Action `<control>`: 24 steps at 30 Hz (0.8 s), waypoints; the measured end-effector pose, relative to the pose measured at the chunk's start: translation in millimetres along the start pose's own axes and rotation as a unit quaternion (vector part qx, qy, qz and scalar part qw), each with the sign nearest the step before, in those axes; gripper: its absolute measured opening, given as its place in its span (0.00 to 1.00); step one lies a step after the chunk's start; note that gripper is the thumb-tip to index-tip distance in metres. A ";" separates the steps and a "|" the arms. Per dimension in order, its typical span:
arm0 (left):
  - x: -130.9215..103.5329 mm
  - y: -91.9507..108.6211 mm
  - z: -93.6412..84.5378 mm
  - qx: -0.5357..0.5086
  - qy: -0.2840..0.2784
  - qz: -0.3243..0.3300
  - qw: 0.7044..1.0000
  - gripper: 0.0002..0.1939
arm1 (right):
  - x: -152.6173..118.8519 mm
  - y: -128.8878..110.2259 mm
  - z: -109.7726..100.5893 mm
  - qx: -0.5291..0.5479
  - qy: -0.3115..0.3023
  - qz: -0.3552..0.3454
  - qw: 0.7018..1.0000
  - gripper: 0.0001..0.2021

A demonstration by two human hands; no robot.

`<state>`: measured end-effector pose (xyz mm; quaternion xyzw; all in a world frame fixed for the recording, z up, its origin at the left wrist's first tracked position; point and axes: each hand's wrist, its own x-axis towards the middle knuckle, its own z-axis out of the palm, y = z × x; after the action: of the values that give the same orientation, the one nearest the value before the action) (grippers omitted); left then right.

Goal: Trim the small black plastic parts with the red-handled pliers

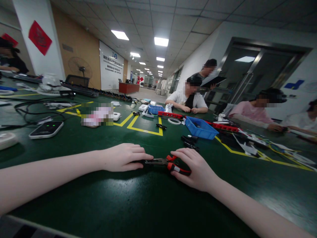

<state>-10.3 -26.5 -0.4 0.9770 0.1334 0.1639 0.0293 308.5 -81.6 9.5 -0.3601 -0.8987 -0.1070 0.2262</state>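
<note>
My right hand [196, 170] is wrapped round the red and black handles of long-nose pliers [162, 161], whose jaws point left. My left hand [127, 157] is closed at the plier tips, its fingers around a small black part [146, 162]. Most of that part is hidden by my fingers, and I cannot tell whether the jaws grip it. Both hands are low over the green table [119, 195]. Just beyond my right hand lie several black parts [190, 142], and another small black piece [161, 126] is farther off.
A blue bin [201, 128] stands beyond my right hand, with another blue bin [156, 109] farther back. A white-edged device [46, 129] with green lights lies left, near black cables [27, 110]. Tools and strips clutter the right. Several people sit or stand around the table.
</note>
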 end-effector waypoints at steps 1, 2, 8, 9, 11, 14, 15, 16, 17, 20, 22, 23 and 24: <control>0.1 -0.1 0.1 0.003 -0.003 -0.003 1.000 0.19 | -0.3 0.5 0.4 0.003 0.000 0.001 1.000 0.21; 0.1 -0.3 0.3 0.005 -0.007 -0.004 1.000 0.19 | -0.6 1.0 0.8 0.006 0.001 0.001 1.000 0.21; -1.3 -2.8 2.4 0.001 0.012 -0.002 1.000 0.21 | -2.9 3.4 0.7 0.046 -0.009 0.005 0.999 0.22; -1.5 -3.0 2.6 0.001 0.013 -0.002 1.000 0.21 | -3.0 3.5 0.5 0.049 -0.011 0.007 0.999 0.21; -1.6 -3.2 2.5 0.001 0.008 -0.004 1.000 0.21 | -3.1 3.7 0.2 0.051 -0.014 0.010 0.999 0.21; -1.6 -3.5 2.2 0.001 0.003 -0.001 1.000 0.21 | -3.1 3.9 0.7 0.051 -0.016 0.008 0.999 0.21; -1.6 -3.5 2.1 0.001 0.003 0.000 1.000 0.21 | -3.1 4.0 1.1 0.049 -0.015 0.007 0.999 0.21; -1.6 -3.6 2.1 0.001 0.003 0.000 1.000 0.21 | -3.1 4.0 1.4 0.047 -0.014 0.007 0.999 0.21; -1.6 -3.6 2.1 0.001 0.003 0.001 1.000 0.21 | -3.0 3.9 1.7 0.043 -0.012 0.007 0.999 0.21; -1.8 -3.5 2.3 0.000 0.005 0.002 1.000 0.20 | -2.6 3.0 1.7 0.030 -0.012 0.007 0.999 0.20; -1.8 -3.5 2.4 -0.001 0.008 0.004 1.000 0.19 | -2.4 2.0 1.0 0.025 -0.013 0.005 1.000 0.20; -1.8 -3.5 2.4 -0.002 0.008 0.004 1.000 0.19 | -2.3 1.6 0.7 0.023 -0.013 0.002 1.000 0.20; -1.7 -3.5 2.3 -0.001 0.006 0.005 1.000 0.19 | -2.3 1.2 0.4 0.020 -0.013 0.000 1.000 0.20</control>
<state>-12.0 -23.6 -3.5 0.9765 0.1286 0.1703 0.0291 310.7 -82.0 8.1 -0.3567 -0.9035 -0.0844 0.2220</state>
